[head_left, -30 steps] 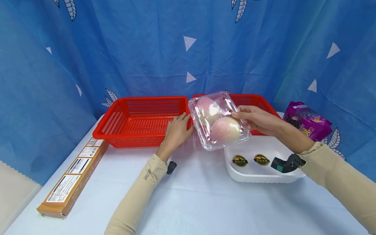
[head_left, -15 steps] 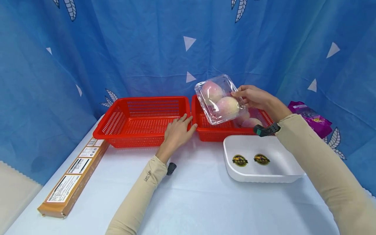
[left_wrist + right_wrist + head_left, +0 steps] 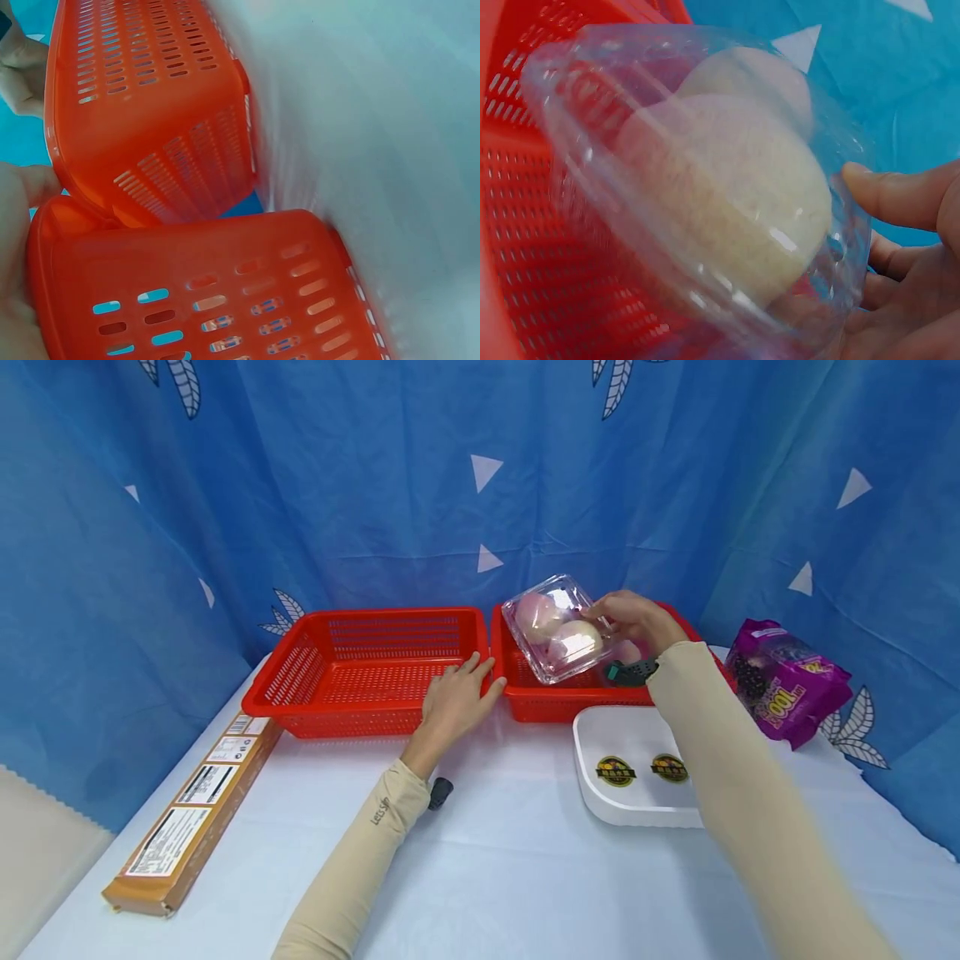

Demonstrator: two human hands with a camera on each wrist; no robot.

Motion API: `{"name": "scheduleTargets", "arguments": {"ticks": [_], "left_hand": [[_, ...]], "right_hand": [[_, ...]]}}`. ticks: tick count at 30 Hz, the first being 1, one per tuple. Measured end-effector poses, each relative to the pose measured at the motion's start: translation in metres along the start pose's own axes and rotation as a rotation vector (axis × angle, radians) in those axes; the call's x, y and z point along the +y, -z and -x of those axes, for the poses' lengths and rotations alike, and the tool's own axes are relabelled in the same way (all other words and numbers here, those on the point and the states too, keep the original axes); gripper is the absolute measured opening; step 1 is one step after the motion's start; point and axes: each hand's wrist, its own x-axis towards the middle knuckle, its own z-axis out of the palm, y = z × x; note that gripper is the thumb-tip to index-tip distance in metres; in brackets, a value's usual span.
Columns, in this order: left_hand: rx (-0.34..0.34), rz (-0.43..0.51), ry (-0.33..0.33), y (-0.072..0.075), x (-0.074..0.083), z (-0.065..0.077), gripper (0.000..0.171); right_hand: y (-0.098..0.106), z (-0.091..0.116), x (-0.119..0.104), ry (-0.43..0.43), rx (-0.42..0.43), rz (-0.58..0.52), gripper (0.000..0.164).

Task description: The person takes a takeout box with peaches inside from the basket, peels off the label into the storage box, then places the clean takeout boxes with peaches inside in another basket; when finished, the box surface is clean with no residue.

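My right hand [image 3: 637, 617] grips one edge of a clear plastic fruit box [image 3: 566, 593]. Two pale pink-and-cream peaches [image 3: 576, 643] show through its plastic. Tilted, the box hangs over the right red basket [image 3: 558, 703]; in the right wrist view, the thumb [image 3: 900, 196] lies on its edge and the other fingers are partly hidden. More peach-coloured fruit [image 3: 626, 652] lies in that basket, partly covered by my hand and wristband. My left hand [image 3: 456, 697] rests at the near right corner of the left red basket [image 3: 360, 720], fingers extended over its rim.
A white tray [image 3: 600, 793] with two round stickers stands in front of the right basket, partly behind my right sleeve. A purple fruit bag [image 3: 787, 685] lies at the right. The long brown box [image 3: 191, 814] lies at the left. A blue curtain [image 3: 420, 485] hangs behind.
My right hand has carried the fruit box from near the white tray up and back over the right basket, then slightly down. My left hand stays at the left basket's rim.
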Motion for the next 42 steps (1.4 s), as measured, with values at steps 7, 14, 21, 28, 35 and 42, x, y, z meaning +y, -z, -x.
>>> {"name": "scheduleTargets", "arguments": {"ticks": [7,14,21,28,35,42], "left_hand": [[0.003,-0.009,-0.003,-0.001,0.002,-0.001,0.058],[-0.002,-0.009,-0.008,0.0,0.002,-0.002,0.059],[-0.007,-0.017,-0.007,0.0,-0.001,0.0,0.059],[0.008,-0.024,-0.004,0.001,-0.003,0.0,0.058],[0.003,-0.027,-0.01,-0.002,-0.001,0.0,0.058],[-0.002,-0.016,-0.026,-0.003,0.004,0.001,0.058]], "right_hand": [[-0.012,-0.005,0.007,-0.174,0.08,-0.004,0.065],[-0.021,-0.01,0.012,-0.2,0.097,-0.015,0.055],[-0.035,-0.008,0.015,-0.178,0.105,0.02,0.041],[-0.046,-0.007,-0.005,-0.074,0.103,0.419,0.027],[-0.053,-0.023,-0.015,-0.101,0.121,0.723,0.025],[-0.049,-0.029,-0.017,-0.148,0.12,0.696,0.023]]}}
